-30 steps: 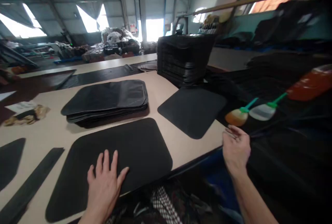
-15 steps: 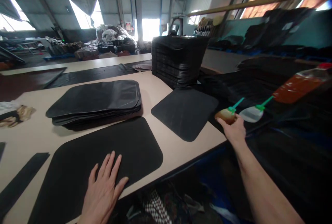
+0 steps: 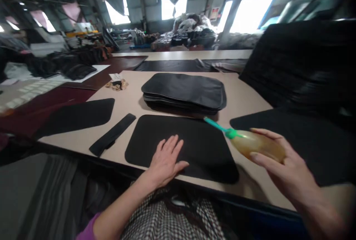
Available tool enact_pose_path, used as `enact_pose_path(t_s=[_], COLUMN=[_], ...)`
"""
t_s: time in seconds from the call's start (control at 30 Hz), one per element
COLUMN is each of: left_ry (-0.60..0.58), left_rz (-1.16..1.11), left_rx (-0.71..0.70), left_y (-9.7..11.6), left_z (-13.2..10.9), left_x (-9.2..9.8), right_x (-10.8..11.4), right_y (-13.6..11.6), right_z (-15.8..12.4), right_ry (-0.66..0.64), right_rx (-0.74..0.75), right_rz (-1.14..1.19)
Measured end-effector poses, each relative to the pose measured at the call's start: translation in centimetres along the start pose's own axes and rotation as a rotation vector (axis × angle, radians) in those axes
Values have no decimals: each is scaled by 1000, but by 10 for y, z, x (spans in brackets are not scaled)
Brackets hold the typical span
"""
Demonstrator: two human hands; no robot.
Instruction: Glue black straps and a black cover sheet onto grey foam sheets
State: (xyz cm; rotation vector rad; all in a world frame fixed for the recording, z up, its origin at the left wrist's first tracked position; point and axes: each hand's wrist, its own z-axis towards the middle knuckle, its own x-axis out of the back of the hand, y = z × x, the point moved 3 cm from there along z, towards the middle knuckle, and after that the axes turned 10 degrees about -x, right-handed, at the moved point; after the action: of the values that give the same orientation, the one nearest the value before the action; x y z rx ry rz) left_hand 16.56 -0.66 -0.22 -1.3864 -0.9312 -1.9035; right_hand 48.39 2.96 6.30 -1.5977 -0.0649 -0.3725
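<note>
Gripping a squeeze bottle (image 3: 257,145) of amber liquid, the right hand (image 3: 293,171) had fingers and thumb curled around its body, nozzle (image 3: 215,125) tilted up and leftward; the left hand (image 3: 167,162) lay flat and open on a black panel (image 3: 205,147); beyond that panel, a stack (image 3: 183,88) of dark sheets sat on the table (image 3: 126,108); left of it lay a dark strip (image 3: 112,135).

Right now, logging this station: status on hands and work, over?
Left hand on flat black round-cornered sheet. Right hand gripping amber, green-capped squeeze bottle. Stack of black sheets beyond.
</note>
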Motion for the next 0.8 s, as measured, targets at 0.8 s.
enact_pose_path(t_s=[0.8], left_ry=[103], left_rz=[-20], left_rx=[-38], left_y=[-26], left_z=[-28], left_x=[-9], right_x=[-288], right_y=[-57], right_z=[-29], right_ry=[-737], right_rx=[812], right_rz=[-274])
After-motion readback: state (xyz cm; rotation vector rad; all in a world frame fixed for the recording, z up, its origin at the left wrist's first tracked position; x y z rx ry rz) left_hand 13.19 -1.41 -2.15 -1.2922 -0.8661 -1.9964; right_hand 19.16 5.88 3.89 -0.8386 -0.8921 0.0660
